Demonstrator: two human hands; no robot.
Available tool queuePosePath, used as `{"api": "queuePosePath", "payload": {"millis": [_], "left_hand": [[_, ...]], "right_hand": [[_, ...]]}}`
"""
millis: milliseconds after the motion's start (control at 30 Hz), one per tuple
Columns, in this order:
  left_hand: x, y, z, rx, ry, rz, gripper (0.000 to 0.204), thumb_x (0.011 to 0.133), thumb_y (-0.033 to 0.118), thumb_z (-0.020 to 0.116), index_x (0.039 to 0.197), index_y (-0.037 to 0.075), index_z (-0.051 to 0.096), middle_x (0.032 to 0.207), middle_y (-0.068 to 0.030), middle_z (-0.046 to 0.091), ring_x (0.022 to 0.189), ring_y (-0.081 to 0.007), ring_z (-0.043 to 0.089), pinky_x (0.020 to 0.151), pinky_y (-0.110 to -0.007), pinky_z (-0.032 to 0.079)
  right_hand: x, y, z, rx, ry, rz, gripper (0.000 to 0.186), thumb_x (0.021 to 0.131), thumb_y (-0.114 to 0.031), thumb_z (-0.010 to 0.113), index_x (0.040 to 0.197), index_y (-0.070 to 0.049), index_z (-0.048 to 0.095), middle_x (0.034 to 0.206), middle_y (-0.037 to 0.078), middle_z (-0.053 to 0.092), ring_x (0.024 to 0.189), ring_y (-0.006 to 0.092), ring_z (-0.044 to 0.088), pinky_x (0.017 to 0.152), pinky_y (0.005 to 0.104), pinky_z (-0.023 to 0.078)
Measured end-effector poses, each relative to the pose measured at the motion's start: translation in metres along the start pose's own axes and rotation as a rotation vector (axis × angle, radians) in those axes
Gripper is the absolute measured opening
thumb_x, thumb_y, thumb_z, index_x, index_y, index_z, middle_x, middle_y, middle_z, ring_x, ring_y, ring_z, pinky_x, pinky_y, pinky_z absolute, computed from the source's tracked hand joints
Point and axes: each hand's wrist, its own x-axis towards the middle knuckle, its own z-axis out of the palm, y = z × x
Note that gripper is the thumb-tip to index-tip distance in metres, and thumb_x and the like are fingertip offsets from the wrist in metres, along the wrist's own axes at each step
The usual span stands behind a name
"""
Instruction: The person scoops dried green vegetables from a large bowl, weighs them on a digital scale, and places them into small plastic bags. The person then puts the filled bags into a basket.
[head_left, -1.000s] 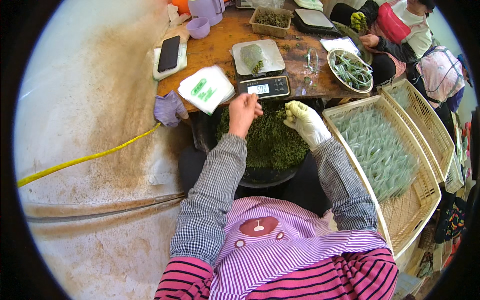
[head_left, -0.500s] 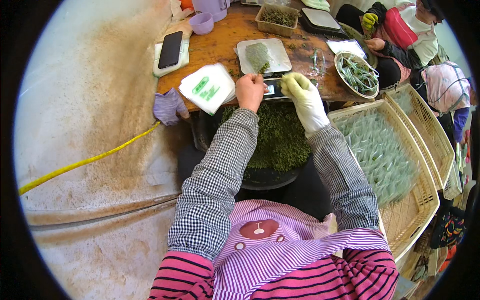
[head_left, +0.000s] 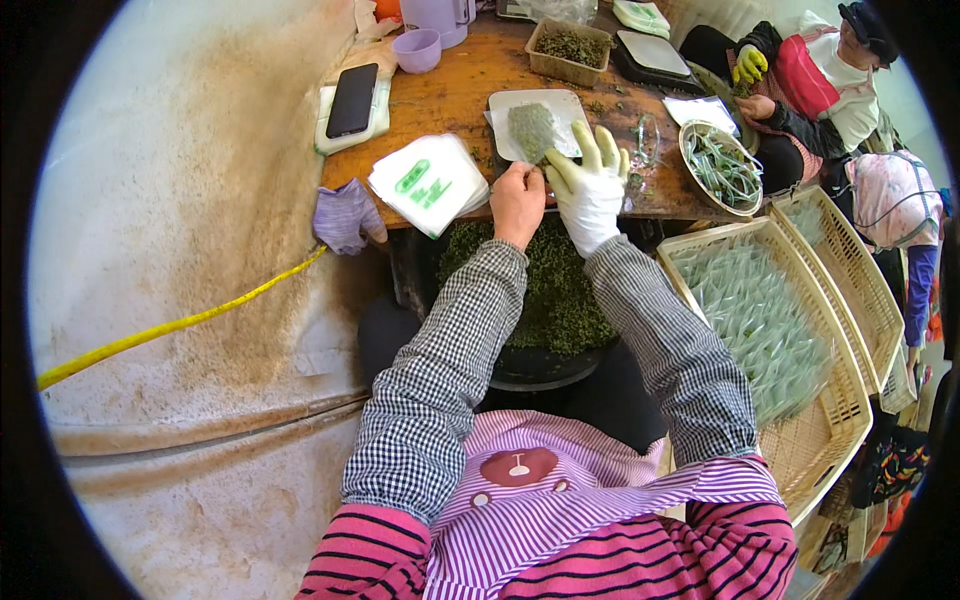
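My left hand (head_left: 518, 206), bare, is closed at the near edge of a small scale (head_left: 569, 108) with a pale square pan. What its fingertips pinch, if anything, is hidden. A clear plastic bag (head_left: 532, 130) filled with small green plant bits lies on the pan, just beyond those fingertips. My right hand (head_left: 590, 190), in a white glove with yellowish fingers, has its fingers spread over the pan's near right corner, beside the bag. Below both hands, a dark tub (head_left: 545, 372) holds a heap of loose green plant bits (head_left: 560, 300).
Left of the scale lie printed white bags (head_left: 425, 185), a phone (head_left: 352, 100) and a purple glove (head_left: 345, 215). At right stand a basket of ties (head_left: 722, 168) and a crate (head_left: 842, 425) with many filled bags (head_left: 755, 310). A co-worker (head_left: 815, 85) sits beyond.
My right hand has opened from a pinch and come left over the pan's corner. My left fingertips, earlier beside a green tuft at the bag, are now lower, at the pan's near edge.
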Motion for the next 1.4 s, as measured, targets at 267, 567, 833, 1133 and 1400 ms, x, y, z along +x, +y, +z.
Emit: {"api": "queuePosePath", "payload": {"millis": [267,567,833,1133,1400], "left_hand": [[0.005,0.028,-0.022,-0.088,-0.212,-0.112,0.021,0.094,0.014,0.048,0.097,-0.004,0.057,0.076,-0.0085,0.063,0.063,-0.0147,0.062,0.056,-0.028,0.049],[-0.055,0.025,-0.044,-0.148,-0.263,-0.228,0.021,0.096,0.016,0.051,0.105,-0.002,0.057,0.074,-0.0052,0.062,0.057,-0.0085,0.058,0.051,-0.021,0.047],[-0.139,-0.03,-0.048,-0.125,-0.38,-0.281,0.019,0.095,0.014,0.051,0.103,-0.002,0.058,0.071,-0.0044,0.062,0.052,-0.0086,0.056,0.049,-0.023,0.046],[-0.182,-0.066,-0.067,0.012,-0.437,-0.391,0.02,0.094,0.014,0.053,0.105,-0.001,0.058,0.078,-0.0063,0.062,0.061,-0.0117,0.06,0.056,-0.027,0.05],[-0.183,-0.073,-0.062,-0.002,-0.43,-0.35,0.017,0.094,0.011,0.052,0.103,-0.001,0.059,0.08,-0.0057,0.062,0.061,-0.0108,0.06,0.057,-0.025,0.049]], "right_hand": [[0.028,-0.003,0.025,0.079,-0.245,0.162,0.028,0.075,-0.032,0.063,0.099,-0.018,0.069,0.135,0.015,0.048,0.131,0.0403,0.032,0.102,0.0626,0.023],[-0.092,0.014,-0.045,0.2,-0.451,0.16,0.023,0.078,-0.009,0.063,0.101,-0.009,0.064,0.073,0.01,0.058,0.07,0.0262,0.059,0.062,0.0385,0.048],[-0.192,0.022,0.029,-0.418,-1.619,-0.19,0.039,0.082,-0.026,0.066,0.114,-0.005,0.064,0.119,0.014,0.061,0.112,0.0289,0.055,0.102,0.0466,0.033],[-0.157,0.041,0.003,-0.132,-1.706,0.394,0.033,0.087,-0.028,0.061,0.109,-0.004,0.067,0.111,0.014,0.065,0.105,0.0294,0.061,0.097,0.0473,0.039],[-0.141,0.06,-0.039,1.13,-0.906,1.391,0.023,0.086,-0.024,0.069,0.101,-0.007,0.066,0.093,0.0,0.064,0.085,0.0122,0.054,0.084,0.0375,0.04]]}}
